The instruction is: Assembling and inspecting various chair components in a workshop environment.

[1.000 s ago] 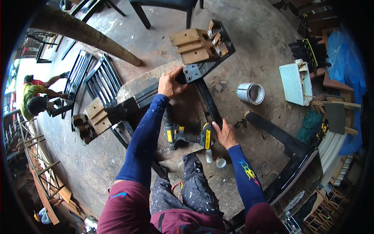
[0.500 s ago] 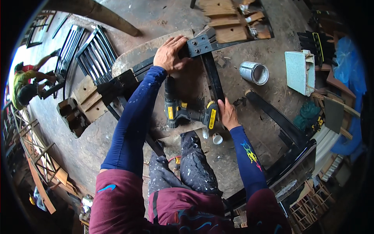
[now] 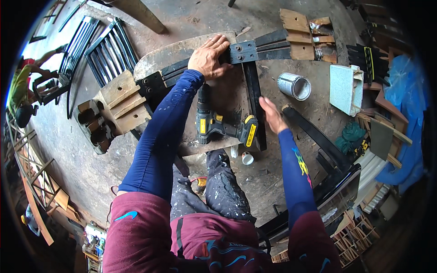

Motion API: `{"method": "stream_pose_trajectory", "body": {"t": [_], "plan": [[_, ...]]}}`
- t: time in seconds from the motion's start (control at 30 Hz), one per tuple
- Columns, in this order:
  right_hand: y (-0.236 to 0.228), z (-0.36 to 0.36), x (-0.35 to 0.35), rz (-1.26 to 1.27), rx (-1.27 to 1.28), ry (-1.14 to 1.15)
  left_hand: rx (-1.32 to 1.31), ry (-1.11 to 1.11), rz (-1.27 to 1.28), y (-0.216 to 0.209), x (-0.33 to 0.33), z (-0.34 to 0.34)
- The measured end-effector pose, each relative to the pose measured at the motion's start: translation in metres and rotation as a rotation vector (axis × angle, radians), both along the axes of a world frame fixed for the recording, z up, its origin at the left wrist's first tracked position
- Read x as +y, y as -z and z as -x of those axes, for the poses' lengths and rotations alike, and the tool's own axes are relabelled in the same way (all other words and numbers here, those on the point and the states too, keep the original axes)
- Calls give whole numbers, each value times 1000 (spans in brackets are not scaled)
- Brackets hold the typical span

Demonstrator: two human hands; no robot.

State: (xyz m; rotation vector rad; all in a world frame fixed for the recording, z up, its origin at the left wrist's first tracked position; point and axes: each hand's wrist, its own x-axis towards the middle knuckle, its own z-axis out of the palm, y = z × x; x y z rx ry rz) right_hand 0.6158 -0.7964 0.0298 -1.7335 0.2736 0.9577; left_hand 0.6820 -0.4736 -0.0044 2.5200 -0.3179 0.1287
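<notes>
My left hand lies with fingers stretched across a black slatted rail, beside a bolted black plate. A black bar runs from that plate toward me. Just right of this bar, my right hand is open, its fingers straight and apparently apart from it. Grooved wooden blocks sit at the rail's right end and left end. Below my left hand, a black and yellow cordless drill lies on its side on a rounded board, its battery by the bar.
An open paint can lies tipped at the right, near a pale box. A small white cup is near my knees. Another black frame part slants at the right. Black slatted panels and a person are at the far left.
My right hand has come off the black bar and moved slightly up and right. The rail's right end has swung down to lie more level. My left hand stays on the rail.
</notes>
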Motion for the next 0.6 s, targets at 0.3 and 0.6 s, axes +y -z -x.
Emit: {"method": "stream_pose_trajectory", "body": {"t": [0.3,0.6], "plan": [[-7,-93,115,223,-405,-244,-5,-30,13,4,6,6],[18,-97,104,277,-668,-109,-3,-66,72,4,2,3]]}}
